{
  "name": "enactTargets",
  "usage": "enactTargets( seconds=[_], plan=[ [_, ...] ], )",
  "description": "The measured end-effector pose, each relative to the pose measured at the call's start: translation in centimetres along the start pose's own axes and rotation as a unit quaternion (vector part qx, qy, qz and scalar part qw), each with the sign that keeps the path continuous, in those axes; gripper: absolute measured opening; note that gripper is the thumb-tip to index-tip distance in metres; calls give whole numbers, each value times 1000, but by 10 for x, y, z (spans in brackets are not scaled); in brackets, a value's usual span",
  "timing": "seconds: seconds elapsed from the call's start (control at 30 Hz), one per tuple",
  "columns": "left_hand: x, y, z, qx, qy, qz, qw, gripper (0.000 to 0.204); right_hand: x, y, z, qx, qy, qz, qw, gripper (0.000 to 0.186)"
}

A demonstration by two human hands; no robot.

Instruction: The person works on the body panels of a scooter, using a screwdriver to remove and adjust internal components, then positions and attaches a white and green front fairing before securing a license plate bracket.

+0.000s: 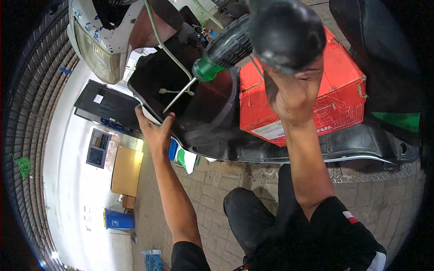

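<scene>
My right hand [296,92] is closed round a black and green power drill [226,47], whose rounded back end is close to me and blurred. A long thin metal bit [181,95] runs from its green nose down to the inner edge of a black scooter panel [212,122]. My left hand [156,128] grips the panel's edge near the bit's tip. Its thumb lies on the inner side and a finger reaches along the outer white edge; the other fingers are mostly hidden. A white cable connector [165,91] hangs inside the dark panel opening.
A red cardboard box [343,106] rests on the scooter beside my right forearm. The scooter's white front section with a headlamp [101,54] is at upper left, a pale hose [162,40] crossing it. A blue bin [120,220] stands by the white wall, on paving [181,180].
</scene>
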State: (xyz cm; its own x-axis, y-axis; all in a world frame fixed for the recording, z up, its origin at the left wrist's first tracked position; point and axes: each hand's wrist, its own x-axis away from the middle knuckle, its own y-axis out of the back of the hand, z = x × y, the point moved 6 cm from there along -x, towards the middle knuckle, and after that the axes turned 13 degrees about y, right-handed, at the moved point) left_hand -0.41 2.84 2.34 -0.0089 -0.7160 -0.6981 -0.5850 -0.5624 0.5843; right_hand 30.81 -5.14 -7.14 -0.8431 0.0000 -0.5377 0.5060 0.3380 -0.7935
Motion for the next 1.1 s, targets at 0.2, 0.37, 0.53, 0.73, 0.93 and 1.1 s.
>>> enactTargets(
  seconds=[0.2,0.37,0.53,0.73,0.93,1.1],
  plan=[
    [0,-4,-7,21,-24,4,999,73,-21,-31,5,17,41,12,999,30],
    [-2,0,1,-25,-15,-34,999,77,-14,-21,7,150,46,1,988,45],
    [-2,-4,0,-7,-5,-4,1000,83,-15,-17,7,18,-1,0,1000,38],
    [-2,-3,-4,-15,1,-4,1000,84,-23,-23,10,85,43,-13,995,32],
    [2,0,-12,-33,-15,-25,999,83,-20,-27,13,94,42,12,995,34],
    [-5,-2,7,45,-13,28,999,83,-15,-31,13,130,51,-45,989,32]
  ],
)
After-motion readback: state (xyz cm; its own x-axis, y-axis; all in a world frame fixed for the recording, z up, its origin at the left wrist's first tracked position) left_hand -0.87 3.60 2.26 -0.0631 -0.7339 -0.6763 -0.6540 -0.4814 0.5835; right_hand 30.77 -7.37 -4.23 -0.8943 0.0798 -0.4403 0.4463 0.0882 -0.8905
